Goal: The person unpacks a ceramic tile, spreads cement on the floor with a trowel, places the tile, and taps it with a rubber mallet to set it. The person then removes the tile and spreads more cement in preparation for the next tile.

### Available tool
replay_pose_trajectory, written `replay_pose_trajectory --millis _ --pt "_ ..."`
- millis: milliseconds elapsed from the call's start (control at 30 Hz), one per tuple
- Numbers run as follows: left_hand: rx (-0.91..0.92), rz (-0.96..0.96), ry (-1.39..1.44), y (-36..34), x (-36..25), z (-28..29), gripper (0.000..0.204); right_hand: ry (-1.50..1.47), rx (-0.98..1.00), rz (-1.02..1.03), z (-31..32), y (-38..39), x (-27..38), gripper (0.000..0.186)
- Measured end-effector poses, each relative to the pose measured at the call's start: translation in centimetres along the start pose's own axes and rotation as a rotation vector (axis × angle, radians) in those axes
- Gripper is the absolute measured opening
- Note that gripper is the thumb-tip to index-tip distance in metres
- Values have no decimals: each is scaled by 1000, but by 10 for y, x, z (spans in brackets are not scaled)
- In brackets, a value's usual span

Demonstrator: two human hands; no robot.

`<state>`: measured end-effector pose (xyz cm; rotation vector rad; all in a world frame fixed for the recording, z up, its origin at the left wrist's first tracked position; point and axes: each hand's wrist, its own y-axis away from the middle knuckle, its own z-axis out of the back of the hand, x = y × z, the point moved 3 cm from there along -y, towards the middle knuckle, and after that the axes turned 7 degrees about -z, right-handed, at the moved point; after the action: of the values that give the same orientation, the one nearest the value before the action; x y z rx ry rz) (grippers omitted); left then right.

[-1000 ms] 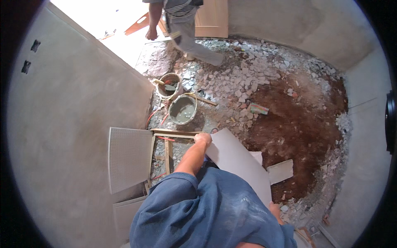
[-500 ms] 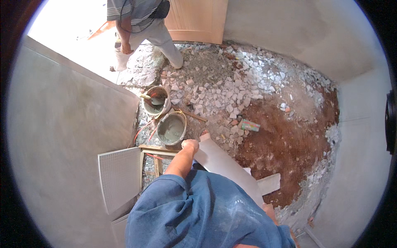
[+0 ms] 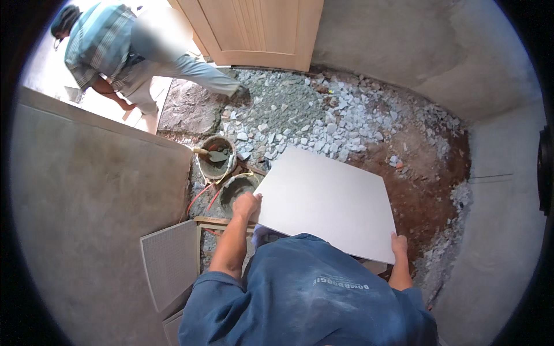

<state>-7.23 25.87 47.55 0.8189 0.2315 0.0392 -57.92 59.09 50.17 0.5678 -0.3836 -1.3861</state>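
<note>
A large white square tile [image 3: 326, 199] is held out in front of my body, its broad face turned up toward me. My left hand [image 3: 246, 205] is closed on its left edge. On the opposite edge, near the lower right corner, my right hand [image 3: 399, 242] has its fingers wrapped round it; part of that hand is hidden by the tile. A bucket with grey mortar [image 3: 235, 191] stands just beyond my left hand, partly covered by hand and tile. Behind it, another bucket [image 3: 216, 167] holds a trowel [image 3: 214, 154].
Broken stone rubble [image 3: 346, 127] and reddish soil [image 3: 424, 202] make up the floor. Ridged-back tiles [image 3: 171, 259] lean against the left wall [image 3: 98, 184], beside a wooden frame [image 3: 222, 221]. A co-worker [image 3: 109, 55] bends down in the doorway, near a wooden door [image 3: 254, 32].
The tile has swung up from a steep tilt to a flatter pose, its face now showing. Both hands have risen with it. The co-worker has moved left and bent down.
</note>
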Motion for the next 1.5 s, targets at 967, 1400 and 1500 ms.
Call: replay_pose_trajectory --millis 967,1400,1500 --pt "-102 375 248 -60 -147 139 47 326 224 473 130 -259 391 64" --pt "-180 673 687 -126 -60 129 51 706 35 783 99 -167 758 65" --pt "-169 747 746 -159 -30 168 52 752 -41 852 84 -125 844 63"
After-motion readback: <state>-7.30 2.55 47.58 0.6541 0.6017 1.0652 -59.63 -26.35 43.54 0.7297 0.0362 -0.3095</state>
